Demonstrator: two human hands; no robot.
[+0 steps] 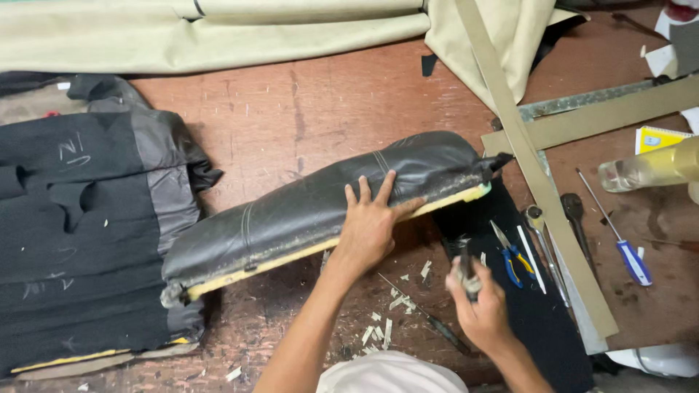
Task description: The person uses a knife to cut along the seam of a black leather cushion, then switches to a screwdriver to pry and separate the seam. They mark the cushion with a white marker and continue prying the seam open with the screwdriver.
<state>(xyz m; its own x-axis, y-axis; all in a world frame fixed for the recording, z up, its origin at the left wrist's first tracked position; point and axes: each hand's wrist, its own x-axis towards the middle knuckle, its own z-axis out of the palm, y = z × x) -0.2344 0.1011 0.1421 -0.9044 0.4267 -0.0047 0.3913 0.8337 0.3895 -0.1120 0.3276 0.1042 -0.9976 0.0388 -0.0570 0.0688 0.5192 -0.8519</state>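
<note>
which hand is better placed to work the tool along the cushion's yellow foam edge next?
Right, probably. The right hand already grips a small dark tool, just below the foam edge. The left hand is spread flat on the black cushion, steadying it.

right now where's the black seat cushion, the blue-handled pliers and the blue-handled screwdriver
black seat cushion (291, 211): head view, on its leather top, left of the left hand.
blue-handled pliers (514, 260): head view, on the blue grips.
blue-handled screwdriver (634, 263): head view, on the blue handle.
</note>
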